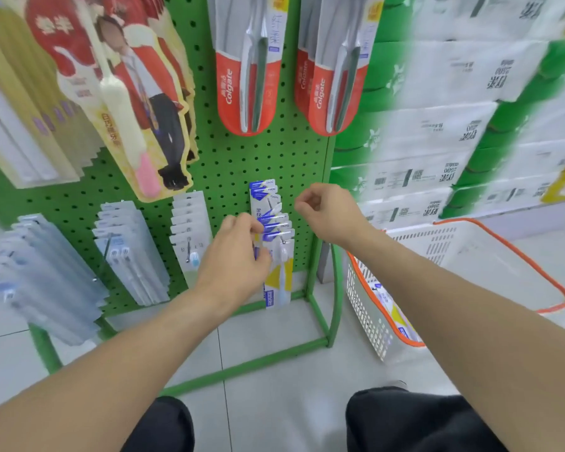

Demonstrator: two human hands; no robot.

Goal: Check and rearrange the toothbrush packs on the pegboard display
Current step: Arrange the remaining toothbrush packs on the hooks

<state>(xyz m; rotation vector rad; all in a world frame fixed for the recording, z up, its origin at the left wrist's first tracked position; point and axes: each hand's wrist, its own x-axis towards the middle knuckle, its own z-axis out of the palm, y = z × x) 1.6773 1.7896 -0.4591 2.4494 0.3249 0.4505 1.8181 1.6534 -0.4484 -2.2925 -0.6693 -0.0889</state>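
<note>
**Straightening the blue-and-white row on the bottom peg**

You are partway through the check, working the lowest row of the green pegboard [229,164]. Starting at your left, the pale blue packs [46,272] and the two neighbouring rows of white-carded packs [128,252] hang fanned on their pegs, untouched by either hand.

Your left hand [235,259] is on the blue-and-white toothbrush packs [271,223], fingers curled round the left edge of the front cards, thumb side hidden behind the hand. The packs sit staggered down one peg, the front one hanging lowest and showing a yellow panel.

Your right hand [327,210] hovers just beside the top of that row, fingers curled loosely with fingertips drawn together; it looks to be holding nothing, though the blur makes this uncertain.

The next move likely calls for squaring the cards together and sliding them back along the peg, the right hand steadying the tops. At your far right, the white basket [470,249] holds further packs.
</note>
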